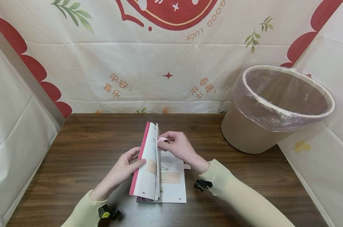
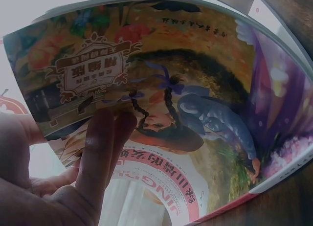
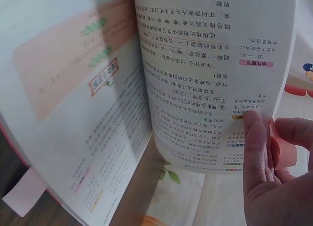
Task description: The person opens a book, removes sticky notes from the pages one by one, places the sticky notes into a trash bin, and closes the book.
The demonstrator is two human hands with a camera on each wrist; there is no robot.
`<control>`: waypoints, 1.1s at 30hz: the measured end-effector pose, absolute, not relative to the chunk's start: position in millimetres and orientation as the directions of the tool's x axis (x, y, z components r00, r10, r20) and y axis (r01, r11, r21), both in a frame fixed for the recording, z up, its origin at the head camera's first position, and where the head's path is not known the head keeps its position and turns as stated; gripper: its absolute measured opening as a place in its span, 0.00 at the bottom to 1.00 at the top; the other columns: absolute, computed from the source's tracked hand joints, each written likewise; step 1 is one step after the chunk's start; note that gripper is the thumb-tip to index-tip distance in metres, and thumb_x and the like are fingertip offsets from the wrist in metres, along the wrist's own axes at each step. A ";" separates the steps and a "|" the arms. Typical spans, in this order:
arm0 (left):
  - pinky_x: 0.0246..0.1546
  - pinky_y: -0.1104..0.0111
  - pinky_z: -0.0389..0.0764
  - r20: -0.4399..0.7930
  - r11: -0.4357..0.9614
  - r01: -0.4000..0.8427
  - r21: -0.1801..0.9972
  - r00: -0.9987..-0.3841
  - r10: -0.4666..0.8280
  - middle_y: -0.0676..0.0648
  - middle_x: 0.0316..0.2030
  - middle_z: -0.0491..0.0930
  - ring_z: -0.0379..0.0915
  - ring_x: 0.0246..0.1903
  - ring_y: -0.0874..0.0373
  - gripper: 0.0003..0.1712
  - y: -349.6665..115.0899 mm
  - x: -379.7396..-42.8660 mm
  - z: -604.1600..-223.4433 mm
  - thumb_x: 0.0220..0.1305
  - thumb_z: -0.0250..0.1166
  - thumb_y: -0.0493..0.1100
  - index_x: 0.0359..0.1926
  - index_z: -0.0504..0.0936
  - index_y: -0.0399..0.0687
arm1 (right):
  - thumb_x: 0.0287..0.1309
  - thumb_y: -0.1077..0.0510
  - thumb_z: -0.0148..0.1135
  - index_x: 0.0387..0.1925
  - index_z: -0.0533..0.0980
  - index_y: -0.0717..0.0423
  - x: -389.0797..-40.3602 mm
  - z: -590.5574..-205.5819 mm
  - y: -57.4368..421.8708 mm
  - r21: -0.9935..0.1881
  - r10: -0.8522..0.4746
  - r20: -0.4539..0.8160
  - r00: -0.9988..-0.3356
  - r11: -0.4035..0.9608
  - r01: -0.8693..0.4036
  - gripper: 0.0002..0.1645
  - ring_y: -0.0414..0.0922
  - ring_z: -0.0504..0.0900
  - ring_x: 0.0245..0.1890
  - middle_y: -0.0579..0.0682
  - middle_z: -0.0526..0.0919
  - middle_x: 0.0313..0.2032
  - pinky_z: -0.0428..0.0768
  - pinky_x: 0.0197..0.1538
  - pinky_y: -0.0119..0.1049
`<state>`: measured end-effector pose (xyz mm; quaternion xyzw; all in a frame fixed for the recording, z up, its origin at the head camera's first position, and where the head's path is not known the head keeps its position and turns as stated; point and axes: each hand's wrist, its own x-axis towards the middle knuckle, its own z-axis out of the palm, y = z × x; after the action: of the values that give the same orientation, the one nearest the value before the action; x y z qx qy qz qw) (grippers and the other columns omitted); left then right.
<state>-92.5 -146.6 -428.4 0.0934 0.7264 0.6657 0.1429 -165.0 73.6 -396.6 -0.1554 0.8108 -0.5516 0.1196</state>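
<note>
Book [image 1: 155, 171] lay open on desk [image 1: 83, 151], head view's 6 o'clock | left hand [image 1: 126, 164] gripped its 9-o'clock side, thumb on top | right hand [image 1: 179, 146], fingers curled, pinched pink strip [image 1: 163, 139] at 1 o'clock | step: apparently fitting or removing strip | next move likely called for steadying book

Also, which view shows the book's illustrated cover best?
The left wrist view: the illustrated cover faces that camera, showing a figure and lettering, though the left hand overlaps part of it. The head view mostly shows inside pages, giving no clear look at the artwork. The right wrist view shows printed pages, not the illustration.
</note>
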 end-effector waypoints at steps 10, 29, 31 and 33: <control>0.36 0.56 0.82 -0.110 0.078 -0.089 0.993 -0.939 0.326 0.35 0.50 0.77 0.82 0.38 0.48 0.32 -159.7 -94.8 -430.0 0.68 0.59 0.44 0.67 0.62 0.35 | 0.57 0.55 0.66 0.41 0.82 0.55 -167.4 -392.2 60.4 -0.923 -0.390 -0.019 -0.921 0.361 -0.134 0.12 0.47 0.85 0.33 0.45 0.84 0.32 0.81 0.39 0.34; 0.38 0.56 0.82 -0.132 0.027 -0.131 0.991 -0.928 0.349 0.35 0.54 0.75 0.81 0.40 0.48 0.31 -173.8 -94.4 -433.7 0.71 0.55 0.45 0.69 0.59 0.36 | 0.52 0.56 0.66 0.36 0.83 0.56 -173.2 -386.9 34.2 -0.870 -0.399 0.052 -0.915 0.432 -0.238 0.09 0.37 0.78 0.24 0.43 0.82 0.26 0.77 0.28 0.29; 0.38 0.56 0.82 -0.131 0.034 -0.126 0.991 -0.930 0.344 0.35 0.54 0.76 0.81 0.40 0.49 0.31 -173.9 -94.2 -433.6 0.71 0.54 0.46 0.69 0.59 0.36 | 0.53 0.56 0.66 0.36 0.83 0.55 -173.1 -386.2 32.8 -0.863 -0.402 0.052 -0.914 0.443 -0.243 0.09 0.37 0.78 0.24 0.43 0.82 0.26 0.76 0.28 0.29; 0.37 0.57 0.82 -0.125 0.047 -0.116 0.992 -0.933 0.338 0.35 0.54 0.76 0.81 0.40 0.50 0.31 -173.4 -94.0 -433.3 0.72 0.54 0.46 0.69 0.59 0.36 | 0.53 0.56 0.66 0.36 0.83 0.55 -173.2 -385.5 31.3 -0.855 -0.405 0.052 -0.913 0.454 -0.250 0.09 0.36 0.78 0.24 0.43 0.82 0.25 0.75 0.27 0.28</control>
<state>-94.0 -173.4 -433.3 0.0788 0.7043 0.6859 0.1654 -173.2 31.3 -385.5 -0.1928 0.8491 -0.4854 0.0794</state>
